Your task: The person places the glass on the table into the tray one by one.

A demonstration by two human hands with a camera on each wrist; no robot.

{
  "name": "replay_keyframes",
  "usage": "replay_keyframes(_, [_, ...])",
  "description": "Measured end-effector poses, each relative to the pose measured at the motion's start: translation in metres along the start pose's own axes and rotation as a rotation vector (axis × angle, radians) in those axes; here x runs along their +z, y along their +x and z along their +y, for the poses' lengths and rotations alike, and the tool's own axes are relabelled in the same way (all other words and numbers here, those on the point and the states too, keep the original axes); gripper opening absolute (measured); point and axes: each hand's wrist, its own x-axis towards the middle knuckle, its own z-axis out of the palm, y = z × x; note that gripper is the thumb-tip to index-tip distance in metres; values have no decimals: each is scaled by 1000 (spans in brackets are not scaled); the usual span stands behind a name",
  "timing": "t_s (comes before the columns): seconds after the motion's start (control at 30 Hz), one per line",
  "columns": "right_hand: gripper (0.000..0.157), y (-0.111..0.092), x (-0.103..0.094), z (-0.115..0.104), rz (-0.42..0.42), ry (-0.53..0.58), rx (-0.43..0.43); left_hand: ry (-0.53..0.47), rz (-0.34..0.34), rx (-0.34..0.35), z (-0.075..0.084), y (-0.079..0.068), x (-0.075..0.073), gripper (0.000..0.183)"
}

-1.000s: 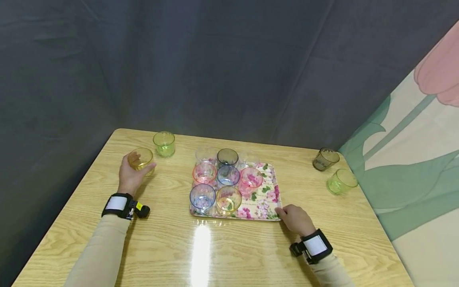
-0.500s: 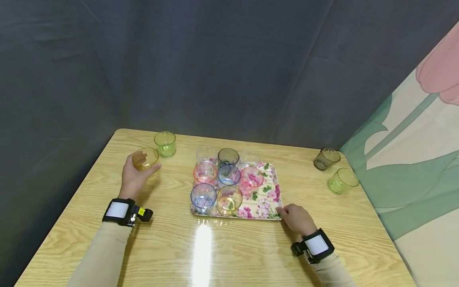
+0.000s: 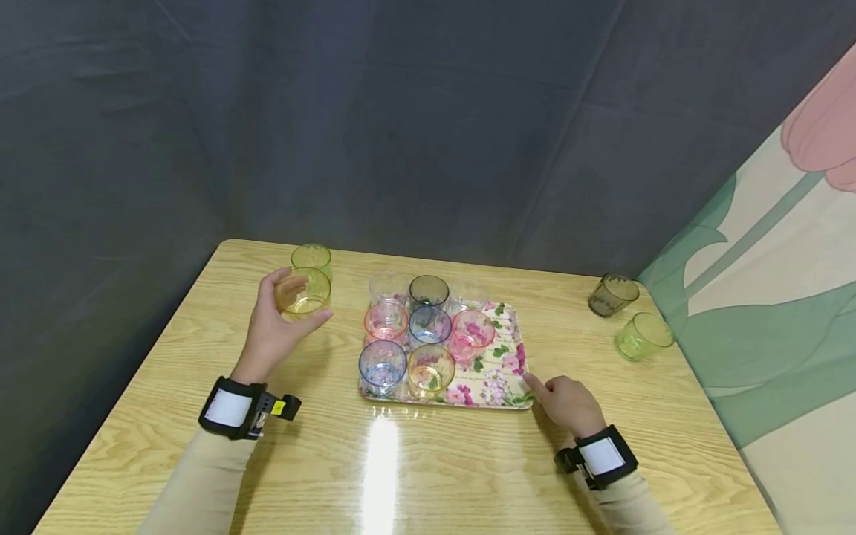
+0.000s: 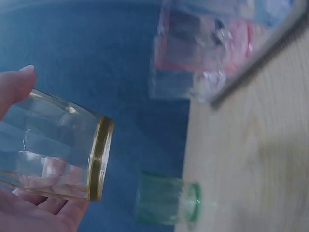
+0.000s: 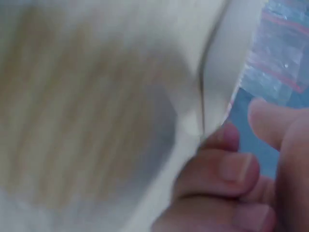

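Observation:
My left hand (image 3: 270, 327) holds a clear yellow glass (image 3: 309, 296) by its side, thumb and fingers spread round it. The left wrist view shows this yellow-rimmed glass (image 4: 63, 150) raised off the table. Behind it a green glass (image 3: 312, 258) stands partly hidden. My right hand (image 3: 571, 405) is at the near right corner of a flowered tray (image 3: 518, 397). In the right wrist view its fingers (image 5: 217, 174) are curled at the tray's edge, with the thumb on the other side. Several clear, pink, blue, dark and yellow glasses stand in rows on the tray.
At the table's right side stand a dark grey glass (image 3: 611, 295) and another green glass (image 3: 643, 336). A dark curtain (image 3: 428, 134) hangs behind the wooden table (image 3: 321, 461). Bare flowered surface shows at the tray's right part.
My left hand has lifted the yellow glass and carried it right, toward the tray. My right hand stays at the tray's corner, with its thumb shifted slightly up along the edge.

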Motion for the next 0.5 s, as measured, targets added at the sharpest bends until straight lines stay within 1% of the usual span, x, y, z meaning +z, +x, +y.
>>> replay_keyframes(0.03, [64,0,-3,0,32,12,-4,-10,-11,12,5,-2,1,88])
replay_keyframes(0.13, [63,2,-12,-3,145,63,-28,-40,-61,54,28,-9,5,78])
replay_keyframes(0.27, [59,4,-20,-14,310,189,-64,-91,-165,143,58,-19,11,69])
replay_keyframes(0.33, [55,5,-22,-21,415,271,-85,-89,-204,172,65,-22,17,70])
replay_keyframes(0.4, [49,4,-23,-30,519,365,-116,-64,-229,198,68,-24,24,73])
replay_keyframes(0.43, [46,3,-24,-35,559,417,-134,-47,-241,208,68,-25,28,75])
replay_keyframes(0.5, [38,0,-26,-48,602,529,-187,-19,-257,228,70,-27,36,78])
